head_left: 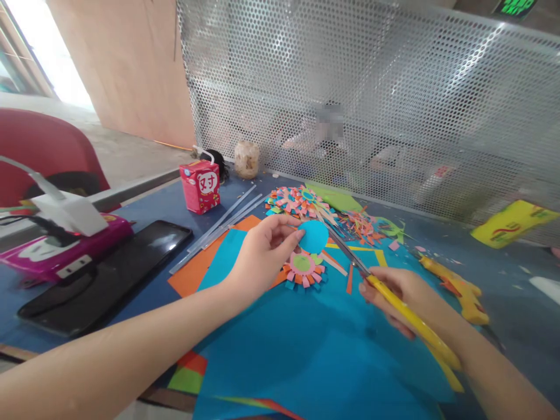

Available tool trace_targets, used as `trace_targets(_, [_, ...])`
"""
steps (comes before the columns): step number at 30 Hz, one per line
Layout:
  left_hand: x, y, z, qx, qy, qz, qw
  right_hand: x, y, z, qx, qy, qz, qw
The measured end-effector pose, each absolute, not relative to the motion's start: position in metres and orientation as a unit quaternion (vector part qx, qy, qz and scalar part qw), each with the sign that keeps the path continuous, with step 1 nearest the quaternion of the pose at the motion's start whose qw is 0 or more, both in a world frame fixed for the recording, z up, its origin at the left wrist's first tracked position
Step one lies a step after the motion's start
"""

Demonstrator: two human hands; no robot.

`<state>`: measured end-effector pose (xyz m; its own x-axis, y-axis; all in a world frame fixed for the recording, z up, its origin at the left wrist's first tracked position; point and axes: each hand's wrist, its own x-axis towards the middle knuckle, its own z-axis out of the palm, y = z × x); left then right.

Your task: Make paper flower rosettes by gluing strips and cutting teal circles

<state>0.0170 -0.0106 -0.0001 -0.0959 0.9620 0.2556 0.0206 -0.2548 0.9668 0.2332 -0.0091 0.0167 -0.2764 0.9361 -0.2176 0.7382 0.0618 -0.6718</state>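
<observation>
Between the thumb and fingers of my left hand [271,245] a round blue paper disc [315,236] is pinched. My right hand [396,291] grips a pair of scissors [394,303] with yellow handles, its blades pointing up and left close to the disc's right edge. Just below the disc lies a fringed paper flower [301,268] in pink, orange and blue with a green centre. Large blue paper sheets [297,350] spread under both hands, with orange paper [186,283] showing at the left.
Paper flowers and scraps [363,224] are heaped behind my hands. Clear glue sticks [219,227], a red drink box [200,185], a phone [109,274] and a purple power strip [65,245] are left. A yellow glue gun [457,289] lies right. A perforated metal screen [371,87] stands behind.
</observation>
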Motion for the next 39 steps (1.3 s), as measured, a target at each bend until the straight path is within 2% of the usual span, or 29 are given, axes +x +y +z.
trace_targets(6, [0.0144,-0.0086,0.0008,0.538,0.444,0.612,0.371,0.2323,-0.0104,0.0171,-0.581,-0.72,0.353,0.141])
trace_targets(15, [0.016,-0.0099,-0.0003,0.546,0.451,0.596,0.379,0.2303,-0.0093,0.0187,-0.56,-0.732,0.361,0.147])
trace_targets(24, [0.0142,-0.0076,0.0005,0.547,0.474,0.609,0.325,0.2314,-0.0099,0.0187,-0.577,-0.728,0.345,0.132])
trace_targets(39, [0.0138,-0.009,0.0005,0.569,0.473,0.596,0.311,0.2311,-0.0099,0.0169,-0.568,-0.736,0.339,0.144])
